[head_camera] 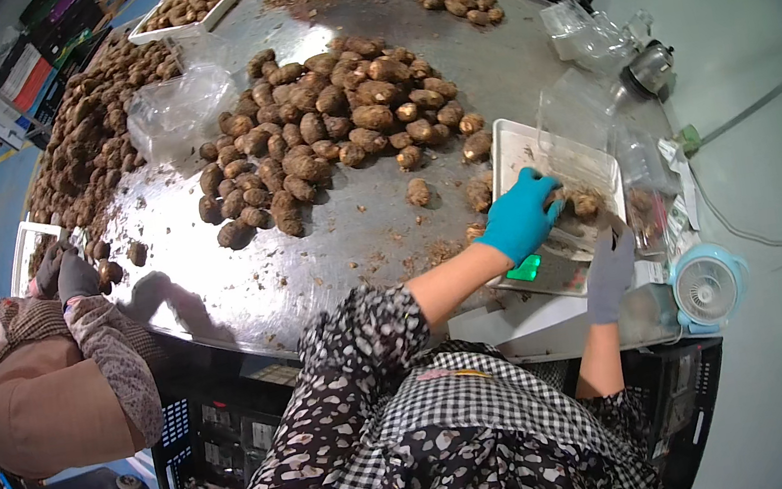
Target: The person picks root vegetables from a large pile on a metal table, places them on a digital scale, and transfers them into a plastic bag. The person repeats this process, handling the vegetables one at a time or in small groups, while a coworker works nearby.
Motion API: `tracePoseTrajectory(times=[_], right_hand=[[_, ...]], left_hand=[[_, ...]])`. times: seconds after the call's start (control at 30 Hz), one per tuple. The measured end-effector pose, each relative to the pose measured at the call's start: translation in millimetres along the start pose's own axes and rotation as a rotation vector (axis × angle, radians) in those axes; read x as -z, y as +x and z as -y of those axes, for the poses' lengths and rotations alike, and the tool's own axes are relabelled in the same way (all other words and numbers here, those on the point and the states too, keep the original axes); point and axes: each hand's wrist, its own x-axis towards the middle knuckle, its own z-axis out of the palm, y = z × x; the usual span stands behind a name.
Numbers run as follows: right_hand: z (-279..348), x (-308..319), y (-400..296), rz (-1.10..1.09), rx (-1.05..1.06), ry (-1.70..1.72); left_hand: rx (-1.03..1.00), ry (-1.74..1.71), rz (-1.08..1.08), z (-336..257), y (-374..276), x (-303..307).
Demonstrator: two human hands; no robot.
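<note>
My left hand [520,217], in a teal glove, reaches over a white tray [506,144] on a digital weighing scale [551,274] with a lit green display. Its fingers curl against a brown taro corm [556,203]. More taro corms [586,205] lie in the tray between my hands, partly in what looks like clear plastic packaging. My right hand [611,276], in a grey glove, is at the tray's near right corner, fingertips close to the corms; whether it grips anything is hidden. A clear plastic box [571,104] lies across the tray's far edge.
A large pile of taro corms [326,117] covers the middle of the metal table [334,268]. A small blue fan [704,285], a metal canister [647,69] and clear boxes [578,27] stand right. At left, a co-worker's gloved hands [65,274] work beside another tray [21,258].
</note>
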Motion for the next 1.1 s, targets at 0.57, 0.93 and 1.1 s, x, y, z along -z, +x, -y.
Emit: tracePoseTrajectory(times=[0.57, 0.93, 1.1], right_hand=[[80, -85, -61, 0.775, 0.614, 0.293], [79, -87, -57, 0.685, 0.191, 0.352], [72, -89, -54, 0.639, 0.363, 0.189]], left_hand=[[0.563, 0.790, -0.347, 180, -53, 229], [0.562, -0.917, -0.044, 105, -86, 126], [0.582, -0.889, 0.039, 82, -108, 96]])
